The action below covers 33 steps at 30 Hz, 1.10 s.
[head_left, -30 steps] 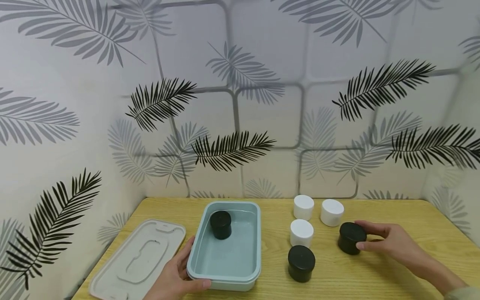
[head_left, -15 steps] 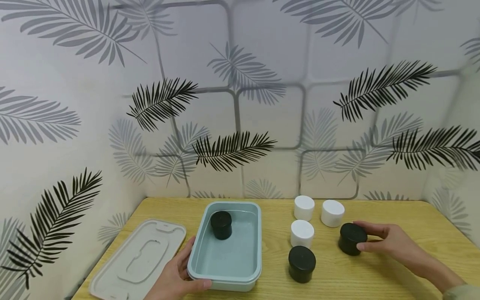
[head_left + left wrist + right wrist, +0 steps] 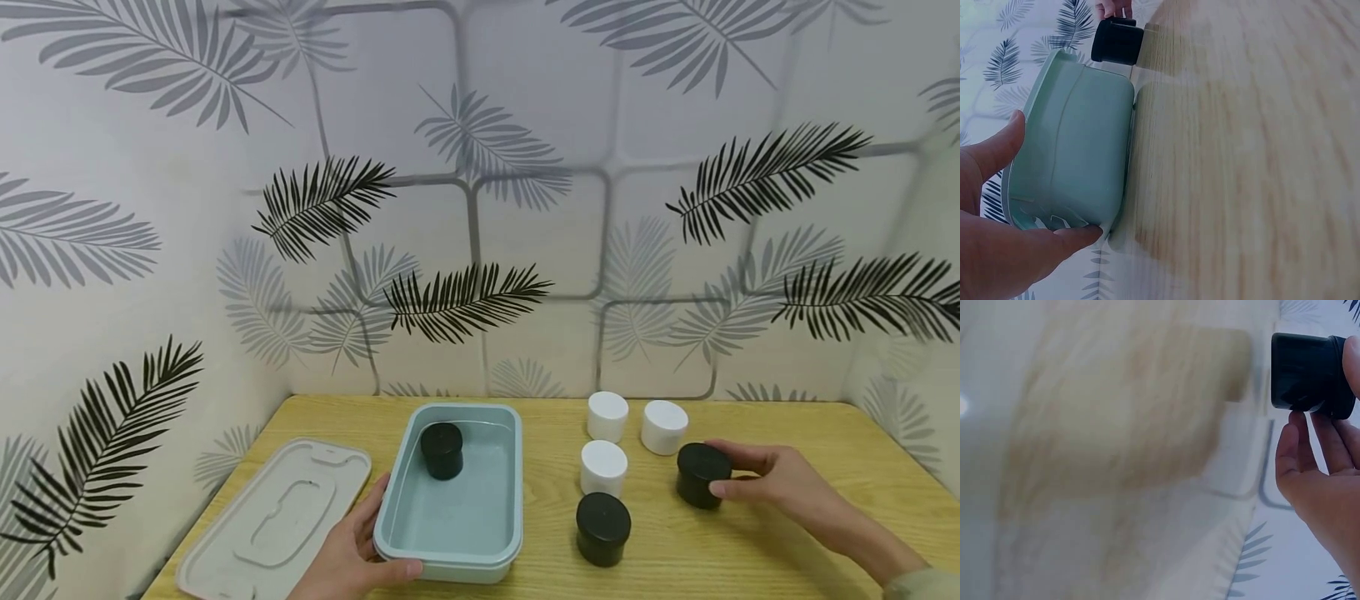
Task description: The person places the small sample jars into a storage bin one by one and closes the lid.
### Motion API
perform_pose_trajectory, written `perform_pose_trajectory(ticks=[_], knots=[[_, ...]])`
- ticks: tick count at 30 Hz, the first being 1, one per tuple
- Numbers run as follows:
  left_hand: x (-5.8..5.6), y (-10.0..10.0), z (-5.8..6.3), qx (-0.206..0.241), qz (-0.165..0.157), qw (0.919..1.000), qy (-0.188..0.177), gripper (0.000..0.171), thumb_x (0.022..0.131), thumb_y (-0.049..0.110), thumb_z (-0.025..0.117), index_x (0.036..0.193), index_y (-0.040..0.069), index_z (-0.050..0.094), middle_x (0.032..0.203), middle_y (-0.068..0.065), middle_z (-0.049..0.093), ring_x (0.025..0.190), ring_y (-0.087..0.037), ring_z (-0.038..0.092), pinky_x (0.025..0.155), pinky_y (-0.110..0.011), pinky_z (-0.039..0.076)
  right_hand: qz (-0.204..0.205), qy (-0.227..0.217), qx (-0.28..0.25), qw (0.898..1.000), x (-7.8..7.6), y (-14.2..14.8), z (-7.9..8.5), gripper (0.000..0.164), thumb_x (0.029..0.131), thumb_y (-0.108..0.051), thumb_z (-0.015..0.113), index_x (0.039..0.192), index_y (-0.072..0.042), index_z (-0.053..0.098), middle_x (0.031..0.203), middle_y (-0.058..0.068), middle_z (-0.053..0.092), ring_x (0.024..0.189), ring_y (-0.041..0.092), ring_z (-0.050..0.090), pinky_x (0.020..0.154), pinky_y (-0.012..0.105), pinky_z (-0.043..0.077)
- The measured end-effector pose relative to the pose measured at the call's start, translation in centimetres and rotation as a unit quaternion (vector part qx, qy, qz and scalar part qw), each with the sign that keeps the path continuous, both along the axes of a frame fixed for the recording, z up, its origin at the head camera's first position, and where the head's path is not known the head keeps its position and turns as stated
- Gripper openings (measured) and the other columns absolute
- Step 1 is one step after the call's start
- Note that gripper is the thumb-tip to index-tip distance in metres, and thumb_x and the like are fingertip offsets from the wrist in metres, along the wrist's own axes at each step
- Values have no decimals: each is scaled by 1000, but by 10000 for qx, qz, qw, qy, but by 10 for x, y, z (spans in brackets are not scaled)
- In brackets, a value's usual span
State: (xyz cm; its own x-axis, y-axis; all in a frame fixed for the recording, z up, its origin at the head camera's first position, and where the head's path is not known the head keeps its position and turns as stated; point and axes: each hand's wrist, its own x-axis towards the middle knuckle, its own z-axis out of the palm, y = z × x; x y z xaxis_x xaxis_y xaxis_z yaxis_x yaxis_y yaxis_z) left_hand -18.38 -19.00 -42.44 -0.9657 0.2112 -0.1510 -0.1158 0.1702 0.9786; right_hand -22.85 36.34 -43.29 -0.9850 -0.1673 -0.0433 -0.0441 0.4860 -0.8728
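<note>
Okay, the right hand (image 3: 783, 483) is pinching a squat, round, black plastic-looking jar (image 3: 697, 479) with a slightly wider top, near white plastic-looking cups (image 3: 664, 427). The left hand (image 3: 351, 554) is gripping a pale blue-green rectangular tub (image 3: 453, 564).

The head view looks from above the bench (image 3: 543, 492), forward and a little down; the wall (image 3: 532, 237) takes its larger, upper part. It sees both the left hand (image 3: 348, 554) and the right hand (image 3: 783, 487). The left wrist view stands low, very near to the left hand and the tub (image 3: 457, 525), turned sideways, with the wall at left. The right wrist view is turned the opposite way, close to the right hand and the held cup (image 3: 699, 479). The head view shares each pair.
</note>
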Motion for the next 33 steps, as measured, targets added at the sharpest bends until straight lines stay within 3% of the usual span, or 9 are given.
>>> perform_pose_trajectory(ticks=[4, 15, 20, 26, 33], knots=[[0, 0, 0, 32, 21, 10000, -23, 110, 91, 15, 86, 168, 1, 9, 169, -28, 22, 144, -49, 43, 107, -51, 49, 3, 133, -107, 9999, 1, -9, 11, 69, 95, -21, 82, 153, 2, 52, 145, 20, 61, 113, 1, 63, 88, 25, 54], [0, 2, 2, -148, 186, 9997, -36, 110, 89, 16, 88, 169, 2, 13, 169, -27, 24, 144, -49, 42, 109, -53, 47, -27, 102, -143, 9998, -1, -50, 57, 75, 92, -25, 85, 155, -3, 51, 133, 13, 70, 116, 14, 66, 94, 32, 53], [1, 2, 1, -169, 207, 9996, -28, 110, 89, 16, 88, 169, 2, 13, 168, -27, 25, 143, -49, 44, 109, -53, 47, 257, 148, -443, 9986, -3, -81, 75, 74, 92, -24, 86, 155, -4, 53, 131, 13, 71, 115, 21, 69, 100, 45, 53], [1, 1, 0, -141, 137, 9998, 7, 110, 89, 15, 88, 169, 2, 12, 169, -27, 24, 144, -49, 44, 108, -52, 48, 701, 177, -900, 9933, -5, -122, 90, 72, 90, -19, 87, 152, 0, 55, 124, 14, 75, 113, 23, 71, 98, 39, 55], [-1, 1, -1, -108, 144, 9998, -64, 110, 90, 15, 87, 169, 3, 12, 169, -27, 23, 144, -49, 42, 108, -52, 48, 994, 132, -1153, 9883, -11, -169, 95, 69, 87, -17, 89, 148, 0, 60, 118, 13, 76, 114, 28, 71, 102, 44, 53]])
